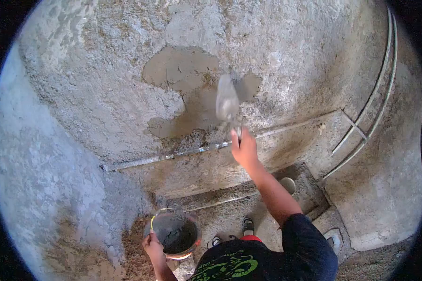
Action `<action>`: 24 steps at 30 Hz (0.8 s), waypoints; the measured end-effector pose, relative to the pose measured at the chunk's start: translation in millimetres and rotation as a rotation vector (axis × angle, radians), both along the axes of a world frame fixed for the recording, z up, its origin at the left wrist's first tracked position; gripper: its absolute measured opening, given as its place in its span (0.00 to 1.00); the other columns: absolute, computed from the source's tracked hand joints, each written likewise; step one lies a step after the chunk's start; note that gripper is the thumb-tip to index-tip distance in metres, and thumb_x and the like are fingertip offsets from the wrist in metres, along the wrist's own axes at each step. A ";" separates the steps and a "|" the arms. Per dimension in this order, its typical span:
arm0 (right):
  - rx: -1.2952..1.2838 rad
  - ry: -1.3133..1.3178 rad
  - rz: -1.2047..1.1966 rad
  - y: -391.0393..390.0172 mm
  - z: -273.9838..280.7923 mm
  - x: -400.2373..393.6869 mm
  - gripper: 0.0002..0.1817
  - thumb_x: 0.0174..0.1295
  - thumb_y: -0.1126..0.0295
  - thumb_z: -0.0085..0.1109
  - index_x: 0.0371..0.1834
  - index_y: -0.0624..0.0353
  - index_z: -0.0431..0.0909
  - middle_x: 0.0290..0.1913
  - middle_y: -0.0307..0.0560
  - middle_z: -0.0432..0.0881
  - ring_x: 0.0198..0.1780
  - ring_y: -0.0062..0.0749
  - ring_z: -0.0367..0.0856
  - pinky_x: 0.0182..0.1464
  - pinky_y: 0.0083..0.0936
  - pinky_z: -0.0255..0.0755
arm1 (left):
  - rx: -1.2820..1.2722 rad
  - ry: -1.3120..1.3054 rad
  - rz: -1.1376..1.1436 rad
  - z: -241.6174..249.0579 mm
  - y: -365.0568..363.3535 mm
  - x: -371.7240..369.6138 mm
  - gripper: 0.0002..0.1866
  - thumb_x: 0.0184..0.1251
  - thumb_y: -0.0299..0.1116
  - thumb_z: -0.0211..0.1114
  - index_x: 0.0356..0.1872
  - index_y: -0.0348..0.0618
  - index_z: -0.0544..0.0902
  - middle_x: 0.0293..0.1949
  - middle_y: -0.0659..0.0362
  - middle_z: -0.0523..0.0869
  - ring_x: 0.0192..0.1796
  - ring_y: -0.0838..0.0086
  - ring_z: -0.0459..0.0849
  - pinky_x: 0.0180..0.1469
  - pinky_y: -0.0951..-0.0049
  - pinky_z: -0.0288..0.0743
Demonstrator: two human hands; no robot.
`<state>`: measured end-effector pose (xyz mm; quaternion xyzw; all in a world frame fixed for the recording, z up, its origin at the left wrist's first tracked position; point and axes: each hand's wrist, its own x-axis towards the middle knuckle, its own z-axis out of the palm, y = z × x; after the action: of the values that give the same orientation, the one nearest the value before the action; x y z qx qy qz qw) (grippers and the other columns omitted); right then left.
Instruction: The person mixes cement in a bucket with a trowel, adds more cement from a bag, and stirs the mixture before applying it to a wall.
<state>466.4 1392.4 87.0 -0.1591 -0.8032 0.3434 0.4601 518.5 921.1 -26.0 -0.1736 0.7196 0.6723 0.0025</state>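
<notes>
In my right hand (244, 149) is a trowel (227, 99), gripped by its handle, its blade pointing up against the wall (122, 61). Motion blurs the blade a little. Around it spreads a patch of darker, wet mortar (180, 68) with uneven edges. Down at the lower left, my left hand (153, 244) is closed at the rim of a round bucket (198, 229), by its yellow handle (152, 222). Dark grey mortar (177, 234) lies inside the bucket.
A thin pipe (140, 163) runs across the wall below the mortar patch. Two curved pipes (384, 79) go up the wall at the right. A pale round container (287, 186) stands on the floor near a raised ledge (220, 195). A bluish wall (37, 154) bounds the left.
</notes>
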 end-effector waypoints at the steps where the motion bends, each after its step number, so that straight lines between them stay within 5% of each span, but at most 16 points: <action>1: -0.006 0.005 -0.046 10.3 8.4 -15.2 0.18 0.72 0.60 0.59 0.38 0.68 0.75 0.26 0.68 0.81 0.28 0.66 0.82 0.30 0.51 0.73 | 0.003 0.006 0.006 5.3 5.4 1.4 0.26 0.80 0.44 0.60 0.18 0.51 0.65 0.15 0.70 0.63 0.13 0.84 0.58 0.16 0.74 0.48; 5: 0.222 0.080 -0.130 17.9 19.3 -59.7 0.19 0.73 0.59 0.58 0.40 0.69 0.73 0.24 0.67 0.81 0.29 0.65 0.84 0.32 0.53 0.76 | 0.017 -0.055 0.007 -3.8 19.8 5.8 0.23 0.79 0.45 0.62 0.23 0.50 0.68 0.16 0.69 0.65 0.13 0.82 0.61 0.16 0.74 0.51; 10: 0.262 -0.428 -0.030 18.5 17.7 -60.3 0.22 0.74 0.56 0.55 0.51 0.69 0.69 0.29 0.67 0.84 0.31 0.65 0.86 0.33 0.55 0.81 | 0.050 -0.099 0.113 -11.6 51.1 9.8 0.17 0.77 0.46 0.65 0.35 0.47 0.70 0.18 0.67 0.69 0.14 0.81 0.64 0.15 0.74 0.55; 12: 0.297 -0.521 -0.005 23.1 10.6 -42.0 0.23 0.74 0.55 0.54 0.52 0.69 0.68 0.30 0.67 0.85 0.31 0.64 0.87 0.32 0.55 0.81 | 0.007 -0.051 0.181 6.3 71.4 12.7 0.25 0.79 0.41 0.63 0.17 0.49 0.69 0.15 0.70 0.65 0.14 0.83 0.60 0.17 0.73 0.48; 13: 0.351 -0.535 0.037 30.0 8.2 -30.5 0.23 0.74 0.55 0.54 0.53 0.69 0.69 0.32 0.67 0.85 0.31 0.63 0.87 0.32 0.54 0.81 | 0.007 -0.053 0.185 0.7 67.2 13.4 0.25 0.79 0.41 0.63 0.17 0.49 0.69 0.15 0.70 0.65 0.14 0.83 0.60 0.17 0.73 0.48; 15: 0.411 -0.542 0.081 41.7 9.1 -12.0 0.24 0.74 0.55 0.54 0.54 0.69 0.69 0.34 0.66 0.85 0.31 0.63 0.87 0.32 0.54 0.81 | 0.030 -0.083 0.075 -14.9 53.7 9.8 0.17 0.76 0.46 0.66 0.39 0.47 0.70 0.19 0.68 0.70 0.14 0.82 0.64 0.15 0.75 0.55; 16: 0.458 -0.511 0.034 46.0 10.8 -2.7 0.23 0.74 0.55 0.54 0.55 0.67 0.69 0.35 0.65 0.85 0.31 0.61 0.87 0.32 0.53 0.82 | 0.034 -0.083 0.081 -11.3 59.5 10.4 0.17 0.76 0.46 0.66 0.39 0.47 0.70 0.19 0.68 0.70 0.14 0.82 0.64 0.15 0.75 0.55; 18: 0.512 -0.475 -0.009 55.5 15.3 -2.7 0.23 0.74 0.54 0.54 0.55 0.66 0.69 0.36 0.64 0.86 0.31 0.60 0.88 0.32 0.52 0.82 | -0.016 -0.059 0.167 -3.6 73.2 8.3 0.25 0.78 0.42 0.64 0.18 0.48 0.70 0.15 0.70 0.66 0.14 0.83 0.61 0.17 0.74 0.49; 20: 0.610 -0.327 -0.031 71.7 26.1 -15.7 0.20 0.74 0.54 0.55 0.52 0.62 0.70 0.34 0.60 0.85 0.30 0.56 0.88 0.30 0.48 0.82 | 0.007 -0.035 0.118 -8.7 74.4 2.6 0.25 0.78 0.43 0.64 0.18 0.48 0.70 0.15 0.70 0.66 0.14 0.84 0.61 0.17 0.75 0.49; 24: 0.692 -0.460 -0.127 78.2 65.7 -31.7 0.19 0.74 0.53 0.56 0.48 0.61 0.71 0.33 0.57 0.84 0.28 0.52 0.88 0.28 0.45 0.82 | 0.057 -0.032 0.145 -3.5 87.9 -0.8 0.21 0.78 0.43 0.65 0.23 0.48 0.72 0.16 0.69 0.67 0.15 0.84 0.61 0.17 0.76 0.51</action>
<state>434.6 1470.7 152.7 -0.1167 -0.9415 -0.0201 0.3154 517.8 1009.0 -29.5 -0.2357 0.6857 0.6880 -0.0299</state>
